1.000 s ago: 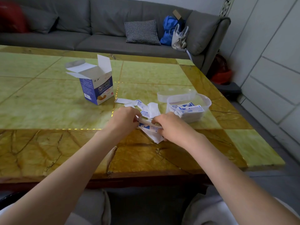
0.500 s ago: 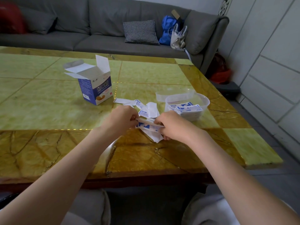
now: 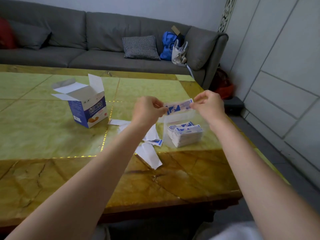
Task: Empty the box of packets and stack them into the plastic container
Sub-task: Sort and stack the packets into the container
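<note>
At the far left of the green and amber stone counter (image 3: 43,135) stands the blue and white box (image 3: 88,108), upright with its top flaps folded open. To its right, loose packets (image 3: 149,148) lie scattered on the counter, white ones mixed with a blue-printed one, partly hidden under the left forearm. Above them the left hand (image 3: 147,110) is raised off the counter, thumb and fingers curled and pinching the left end of a small bundle of packets (image 3: 178,107), which is held level in the air. The bundle shows blue print on white, and how many packets it holds cannot be told. Below and slightly right of it sits the clear plastic container (image 3: 166,135), its walls hard to make out, with a neat stack of packets (image 3: 185,134) already inside. The right hand (image 3: 207,104) pinches the right end of the raised bundle between thumb and fingertips, the other fingers curled, so the bundle spans the two hands just above the container. Beyond the counter runs a grey sofa (image 3: 86,40) carrying a checked cushion (image 3: 140,47) and a blue bag (image 3: 168,44).
</note>
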Motion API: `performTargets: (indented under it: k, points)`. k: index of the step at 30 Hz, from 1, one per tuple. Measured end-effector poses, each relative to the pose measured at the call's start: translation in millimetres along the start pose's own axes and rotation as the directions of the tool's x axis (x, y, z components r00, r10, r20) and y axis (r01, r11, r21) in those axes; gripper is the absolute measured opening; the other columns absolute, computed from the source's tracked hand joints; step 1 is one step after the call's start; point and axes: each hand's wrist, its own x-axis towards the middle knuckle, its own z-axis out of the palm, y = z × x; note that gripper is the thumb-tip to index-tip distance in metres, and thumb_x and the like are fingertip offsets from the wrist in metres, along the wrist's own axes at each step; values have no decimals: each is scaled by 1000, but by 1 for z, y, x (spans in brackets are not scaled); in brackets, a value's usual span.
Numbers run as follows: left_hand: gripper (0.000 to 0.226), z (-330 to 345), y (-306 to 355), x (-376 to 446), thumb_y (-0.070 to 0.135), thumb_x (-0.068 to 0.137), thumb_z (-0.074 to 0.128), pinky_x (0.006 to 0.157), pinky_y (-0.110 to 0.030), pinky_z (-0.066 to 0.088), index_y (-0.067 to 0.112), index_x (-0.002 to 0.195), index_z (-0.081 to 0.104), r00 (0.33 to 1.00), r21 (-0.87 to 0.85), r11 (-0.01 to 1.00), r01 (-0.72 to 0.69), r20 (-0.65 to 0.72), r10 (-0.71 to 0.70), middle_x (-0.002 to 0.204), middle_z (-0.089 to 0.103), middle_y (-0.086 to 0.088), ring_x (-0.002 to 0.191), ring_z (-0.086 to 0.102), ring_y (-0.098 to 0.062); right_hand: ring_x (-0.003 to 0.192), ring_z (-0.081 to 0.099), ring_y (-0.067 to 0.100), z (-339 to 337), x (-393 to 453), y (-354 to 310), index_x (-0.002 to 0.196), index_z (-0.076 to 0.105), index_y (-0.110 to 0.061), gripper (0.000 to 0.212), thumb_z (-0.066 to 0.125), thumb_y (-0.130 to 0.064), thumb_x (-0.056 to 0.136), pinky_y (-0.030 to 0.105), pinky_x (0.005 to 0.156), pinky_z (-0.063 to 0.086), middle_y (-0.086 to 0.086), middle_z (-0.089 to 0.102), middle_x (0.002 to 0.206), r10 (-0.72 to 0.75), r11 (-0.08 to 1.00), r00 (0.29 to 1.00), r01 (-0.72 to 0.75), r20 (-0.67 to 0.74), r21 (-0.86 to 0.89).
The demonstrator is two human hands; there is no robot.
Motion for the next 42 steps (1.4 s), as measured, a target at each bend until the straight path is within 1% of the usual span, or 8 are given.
performTargets:
  k: [4, 9, 17, 21, 28, 33, 38, 42]
  points:
    - [21, 22, 7, 10, 26, 82, 66, 91, -39, 44, 21, 98, 53, 999, 257, 966, -39, -25, 47, 92, 70, 2, 90, 62, -20, 91, 59, 22, -1, 12, 8, 83, 60, -16, 14, 72, -11, 77, 25, 70, 41, 6, 65, 94, 21, 950, 994, 13, 104, -313]
    - [5, 38, 10, 14, 18, 86, 60, 104, -40, 24, 20, 88, 64, 994, 604, 790, -110, 54, 98, 92, 69, 1, 89, 62, -20, 88, 59, 22, 9, 12, 20, 91, 63, -12, 10, 67, -9, 82, 27, 66, 40, 6, 65, 95, 0, 871, 983, 91, 185, -483]
    - [4, 47, 13, 13, 17, 91, 50, 96, -33, 26, 17, 88, 52, 961, 870, 410, -275, 234, 148, 74, 49, 2, 80, 54, -21, 86, 59, 21, 15, 11, 29, 89, 61, -15, 9, 63, -8, 84, 32, 69, 50, 4, 63, 94, 0, 826, 974, 129, 228, -549]
    - [12, 49, 17, 7, 12, 92, 41, 93, -33, 26, 17, 92, 53, 954, 895, 331, -299, 273, 123, 97, 62, -2, 105, 50, -22, 95, 56, 25, 13, 8, 26, 98, 60, -10, 11, 57, -7, 88, 32, 72, 48, 8, 62, 100, -32, 750, 962, 201, 270, -630]
    - [25, 54, 12, 0, 7, 89, 38, 109, -39, 16, 13, 107, 55, 973, 868, 457, -194, 229, -22, 109, 61, -4, 110, 52, -26, 76, 48, 25, 5, 1, 9, 99, 54, -7, 19, 44, 6, 88, 31, 63, 38, 6, 48, 85, -2, 568, 908, 346, 419, -747]
    - [34, 55, 10, 0, 5, 87, 36, 110, -42, 16, 7, 119, 47, 983, 840, 529, -119, 175, -56, 113, 60, -8, 111, 53, -27, 61, 43, 19, 4, 2, 5, 74, 43, -7, 19, 40, 6, 88, 28, 54, 36, 3, 40, 71, 68, 593, 887, 332, 457, -734]
    - [32, 52, 13, 0, 2, 86, 36, 110, -43, 18, 6, 116, 48, 975, 825, 543, -155, 215, -48, 108, 60, -7, 107, 54, -27, 65, 45, 21, 2, 1, 3, 94, 53, -6, 17, 41, 5, 89, 30, 61, 39, 6, 42, 76, 80, 617, 881, 323, 467, -717]
    - [28, 43, 23, -2, 4, 89, 36, 111, -42, 14, 10, 110, 53, 979, 819, 542, -188, 201, 37, 86, 56, -4, 94, 59, -23, 69, 47, 25, -3, -3, -9, 70, 44, -7, 23, 41, 7, 88, 27, 52, 33, 4, 39, 70, 70, 586, 895, 320, 440, -745]
